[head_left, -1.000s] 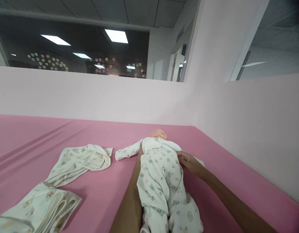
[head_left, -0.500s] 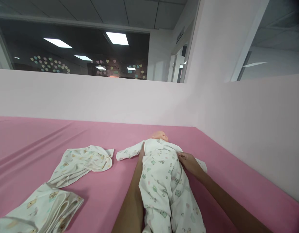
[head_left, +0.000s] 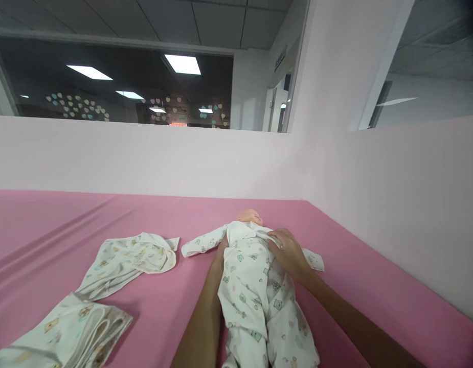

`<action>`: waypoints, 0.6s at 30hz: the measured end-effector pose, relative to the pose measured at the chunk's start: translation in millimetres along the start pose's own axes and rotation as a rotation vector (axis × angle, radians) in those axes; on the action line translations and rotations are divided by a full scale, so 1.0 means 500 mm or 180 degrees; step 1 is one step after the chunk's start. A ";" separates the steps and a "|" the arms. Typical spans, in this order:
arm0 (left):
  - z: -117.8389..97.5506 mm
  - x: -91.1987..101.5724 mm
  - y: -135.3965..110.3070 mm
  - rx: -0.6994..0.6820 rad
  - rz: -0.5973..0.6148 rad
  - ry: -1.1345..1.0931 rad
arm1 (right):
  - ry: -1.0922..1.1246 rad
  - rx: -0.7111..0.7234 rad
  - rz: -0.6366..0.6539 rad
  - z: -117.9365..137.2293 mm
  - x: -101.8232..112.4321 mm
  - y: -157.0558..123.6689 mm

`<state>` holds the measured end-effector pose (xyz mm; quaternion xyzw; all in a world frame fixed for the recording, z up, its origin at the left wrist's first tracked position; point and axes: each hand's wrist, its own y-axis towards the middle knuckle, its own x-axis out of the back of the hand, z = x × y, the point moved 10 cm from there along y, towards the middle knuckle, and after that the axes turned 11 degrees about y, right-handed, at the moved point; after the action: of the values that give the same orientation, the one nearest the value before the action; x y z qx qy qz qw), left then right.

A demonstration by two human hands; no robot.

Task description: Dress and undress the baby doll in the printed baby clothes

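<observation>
Doll [head_left: 255,276] in a printed romper, face-up at the far right of the pink bed [head_left: 48,230]. Your right hand [head_left: 286,250] lies flat and open on its chest flap. Your left hand [head_left: 220,249] is tucked against its side, and its grip cannot be told. Judged step: closing the front, which calls for a fine pinch at the flap's edge. The wall [head_left: 393,204] is near on the right, with open room to the left before the loose garment [head_left: 132,255].

The left hand [head_left: 220,251] is almost wholly hidden behind the sleepsuit [head_left: 251,286] on the doll [head_left: 250,216], so its grip cannot be told. Whether the right hand [head_left: 289,251] pinches the fabric or merely rests on it is unclear. The sleepsuit's legs, both forearms and the folded cloth [head_left: 67,332] are cut off by the lower edge.
</observation>
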<state>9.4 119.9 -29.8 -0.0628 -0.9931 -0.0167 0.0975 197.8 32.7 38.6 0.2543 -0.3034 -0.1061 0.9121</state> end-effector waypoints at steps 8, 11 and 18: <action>0.018 0.038 -0.094 0.0294 0.0572 0.0400 | 0.0792 -0.0792 0.0350 -0.142 0.013 0.007; -0.020 0.078 -0.100 -0.0149 -0.0040 0.1600 | 0.0922 -0.0760 0.0387 -0.141 0.008 0.008; -0.089 0.077 -0.116 -0.1046 -0.0564 0.3133 | 0.0895 -0.0668 -0.0063 -0.136 0.024 0.001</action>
<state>-27.0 64.8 20.1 0.0223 -0.8156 -0.2079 0.5395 248.7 56.0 -1.8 0.1730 -0.1576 -0.1096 0.9660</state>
